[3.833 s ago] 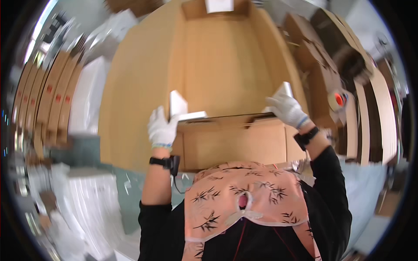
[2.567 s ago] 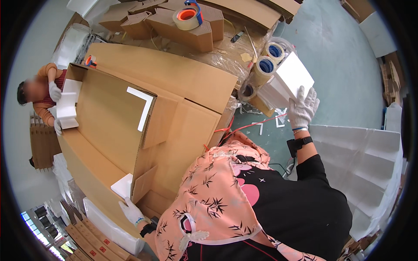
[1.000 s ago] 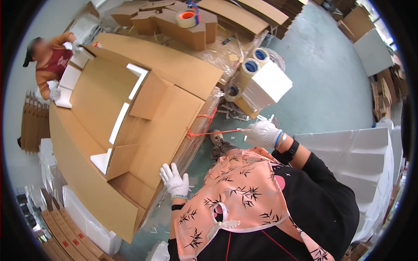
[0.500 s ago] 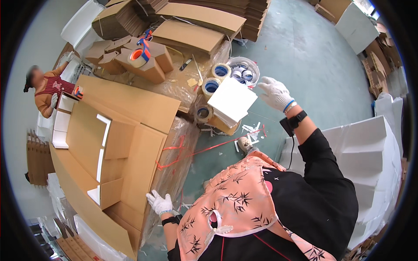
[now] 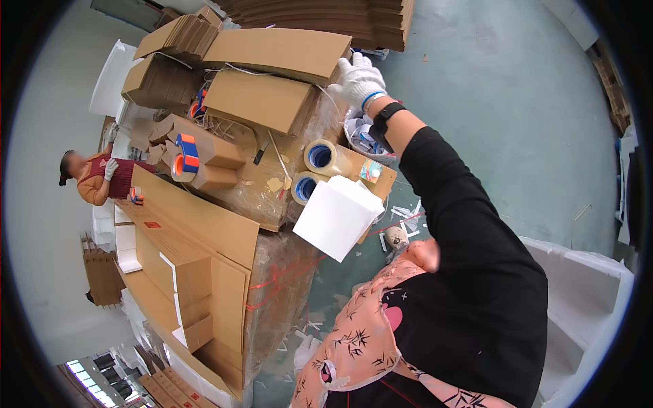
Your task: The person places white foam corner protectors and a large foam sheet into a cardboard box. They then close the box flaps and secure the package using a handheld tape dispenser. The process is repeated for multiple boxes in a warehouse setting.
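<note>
My right hand [image 5: 358,80], in a white knitted glove, is stretched far forward with its fingers apart. It is at the right end of the flat cardboard sheets [image 5: 279,54]; whether the fingertips touch them I cannot tell. Under the wrist stands a round tub [image 5: 367,139] of empty tape cores, partly covered by my arm. My left hand [image 5: 306,350], gloved too, hangs low beside my pink apron [image 5: 354,340], its fingers loosely apart and holding nothing visible. Left of it lies an opened cardboard box [image 5: 228,299] with white foam strips [image 5: 178,309] along its inner edges.
Clear tape rolls [image 5: 320,158] stand beside a stack of white foam sheets [image 5: 333,221]. An orange-and-blue tape dispenser [image 5: 185,160] rests on folded cartons. A co-worker [image 5: 102,177] stands at far left. Red strapping [image 5: 286,275] trails near the box, and white foam pieces [image 5: 578,306] stand at right.
My right hand has moved forward and left, from beside the tub to the cardboard sheets. My left hand has left the box edge and dropped beside the apron. The view has shifted.
</note>
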The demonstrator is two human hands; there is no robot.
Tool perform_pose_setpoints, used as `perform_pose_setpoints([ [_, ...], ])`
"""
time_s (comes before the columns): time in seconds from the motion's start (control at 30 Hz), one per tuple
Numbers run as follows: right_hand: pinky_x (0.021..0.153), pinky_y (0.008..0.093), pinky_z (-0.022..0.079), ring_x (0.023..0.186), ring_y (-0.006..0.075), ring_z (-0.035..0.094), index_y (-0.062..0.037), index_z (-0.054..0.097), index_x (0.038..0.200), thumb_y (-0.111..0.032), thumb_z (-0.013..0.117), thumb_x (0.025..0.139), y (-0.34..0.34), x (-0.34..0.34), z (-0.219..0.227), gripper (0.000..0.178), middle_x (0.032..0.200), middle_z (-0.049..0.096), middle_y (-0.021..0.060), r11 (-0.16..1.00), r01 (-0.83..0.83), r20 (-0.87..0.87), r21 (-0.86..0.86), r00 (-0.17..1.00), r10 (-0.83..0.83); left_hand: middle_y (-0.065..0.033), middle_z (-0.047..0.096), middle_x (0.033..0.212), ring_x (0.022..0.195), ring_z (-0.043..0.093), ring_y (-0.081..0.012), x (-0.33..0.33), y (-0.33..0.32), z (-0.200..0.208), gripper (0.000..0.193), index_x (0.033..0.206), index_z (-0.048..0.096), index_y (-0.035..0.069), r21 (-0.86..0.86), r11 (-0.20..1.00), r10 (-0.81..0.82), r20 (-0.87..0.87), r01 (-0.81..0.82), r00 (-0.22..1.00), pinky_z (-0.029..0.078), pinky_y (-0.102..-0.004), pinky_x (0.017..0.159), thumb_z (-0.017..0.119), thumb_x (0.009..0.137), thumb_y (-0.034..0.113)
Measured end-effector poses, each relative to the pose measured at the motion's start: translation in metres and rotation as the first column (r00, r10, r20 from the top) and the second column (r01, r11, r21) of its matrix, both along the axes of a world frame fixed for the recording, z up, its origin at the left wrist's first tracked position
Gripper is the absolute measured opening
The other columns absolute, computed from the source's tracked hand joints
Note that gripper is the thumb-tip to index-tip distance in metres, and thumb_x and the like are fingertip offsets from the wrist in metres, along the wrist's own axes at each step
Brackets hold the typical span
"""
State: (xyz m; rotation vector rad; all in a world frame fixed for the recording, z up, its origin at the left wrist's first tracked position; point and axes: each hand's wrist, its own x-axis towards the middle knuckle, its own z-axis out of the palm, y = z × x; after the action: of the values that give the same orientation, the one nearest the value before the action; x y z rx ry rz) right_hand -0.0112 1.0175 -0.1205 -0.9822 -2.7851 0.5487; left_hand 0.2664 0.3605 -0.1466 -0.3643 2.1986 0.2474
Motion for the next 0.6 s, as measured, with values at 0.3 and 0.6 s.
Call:
perform_pose_setpoints([
  [0.3, 0.083, 0.0416, 0.051, 0.102, 0.0306, 0.063, -0.0068, 0.068, 0.104, -0.026, 0.06, 0.087, 0.007, -0.095, -0.072, 0.027, 0.106, 0.065, 0.0155, 0.986, 0.051, -0.038, 0.159, 0.998, -0.046, -0.0265, 0.04, 0.142, 0.129, 0.039, -0.0429, -0.007, 0.031, 0.019, 0.06, 0.131, 0.055, 0.003, -0.081, 0.996, 0.052, 0.043, -0.048, 0.998, 0.035, -0.0478, 0.106, 0.059, 0.085, 0.042],
  [0.6, 0.075, 0.0378, 0.05, 0.096, 0.0242, 0.065, -0.0118, 0.068, 0.102, -0.017, 0.061, 0.083, -0.016, -0.09, -0.066, 0.021, 0.102, 0.069, 0.0078, 0.828, -0.389, 0.045, 0.403, 0.913, 0.406, -0.0245, 0.044, 0.138, 0.125, 0.044, -0.0418, 0.01, 0.043, 0.02, 0.056, 0.128, 0.057, 0.004, -0.076, 0.991, 0.115, 0.08, -0.109, 0.99, 0.038, -0.0469, 0.103, 0.057, 0.086, 0.042],
])
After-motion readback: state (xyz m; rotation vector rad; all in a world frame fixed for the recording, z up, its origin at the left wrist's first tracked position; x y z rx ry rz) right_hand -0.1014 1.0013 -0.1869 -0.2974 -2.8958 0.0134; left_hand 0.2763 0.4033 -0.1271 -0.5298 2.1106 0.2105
